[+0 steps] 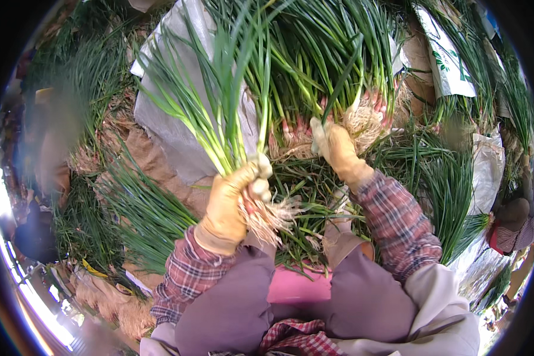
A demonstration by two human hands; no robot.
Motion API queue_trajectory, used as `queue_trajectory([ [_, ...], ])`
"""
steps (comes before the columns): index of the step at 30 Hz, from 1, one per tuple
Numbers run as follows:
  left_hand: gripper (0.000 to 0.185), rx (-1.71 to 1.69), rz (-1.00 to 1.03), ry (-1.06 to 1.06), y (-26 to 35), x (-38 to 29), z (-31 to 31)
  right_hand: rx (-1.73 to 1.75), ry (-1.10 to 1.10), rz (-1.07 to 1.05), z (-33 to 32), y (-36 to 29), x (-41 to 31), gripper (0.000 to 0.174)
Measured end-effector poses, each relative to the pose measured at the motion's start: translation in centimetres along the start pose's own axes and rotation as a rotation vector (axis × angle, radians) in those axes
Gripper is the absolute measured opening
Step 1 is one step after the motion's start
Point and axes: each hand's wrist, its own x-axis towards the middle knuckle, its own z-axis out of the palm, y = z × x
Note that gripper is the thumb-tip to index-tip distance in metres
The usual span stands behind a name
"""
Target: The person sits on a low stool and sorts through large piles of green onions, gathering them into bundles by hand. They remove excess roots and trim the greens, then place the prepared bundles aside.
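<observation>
My left hand [224, 209], in a yellowish work glove, grips a bunch of spring onions [220, 142] just above the bulbs. The pale roots [267, 216] hang below my fist toward the right, and the green leaves fan upward. My right hand [336, 144], gloved the same way, is at the root end of a large heap of spring onions [320, 58] with pinkish bulbs. A single dark green leaf [345, 82] runs down into its pinched fingers. Just right of that hand, a rooted clump [365, 118] leans outward from the heap.
Loose trimmed leaves [309, 178] litter the ground between my feet. A pink seat [299, 285] shows between my knees. Woven plastic sheeting [178, 120] lies left of the heap, over brown sacking [147, 155]. More spring onions [147, 218] lie on both sides. Another person [514, 229] is at far right.
</observation>
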Motion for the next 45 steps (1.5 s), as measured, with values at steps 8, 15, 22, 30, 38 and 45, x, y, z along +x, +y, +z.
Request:
queue_trajectory([
  [8, 0.026, -0.161, 0.014, -0.217, 1.7, 0.7, 0.1, -0.555, -0.882, 0.008, -2.4, -1.0, -7.8, 0.045],
  [15, 0.037, 0.340, 0.280, -0.150, 0.7, 1.9, 1.7, 0.798, -0.616, -0.163, -2.5, -10.7, -4.7, 0.034],
  [22, 0.023, 0.098, 0.591, 0.003, 8.2, 3.1, 2.4, 0.314, -1.200, -0.112, -1.6, -1.6, -12.1, 0.021],
  [30, 0.043, -0.136, 0.287, -0.129, 4.5, 4.2, -0.5, -0.768, 0.297, -0.418, -1.9, -0.4, -0.4, 0.028],
  [38, 0.032, 0.096, -0.012, -0.110, -1.9, 5.4, -1.2, -0.619, 0.183, -0.369, -0.9, -2.2, -2.7, 0.015],
  [45, 0.019, -0.229, 0.038, -0.197, -2.9, 4.1, -2.3, 0.274, -0.338, 0.329, -3.3, -3.4, -4.2, 0.045],
])
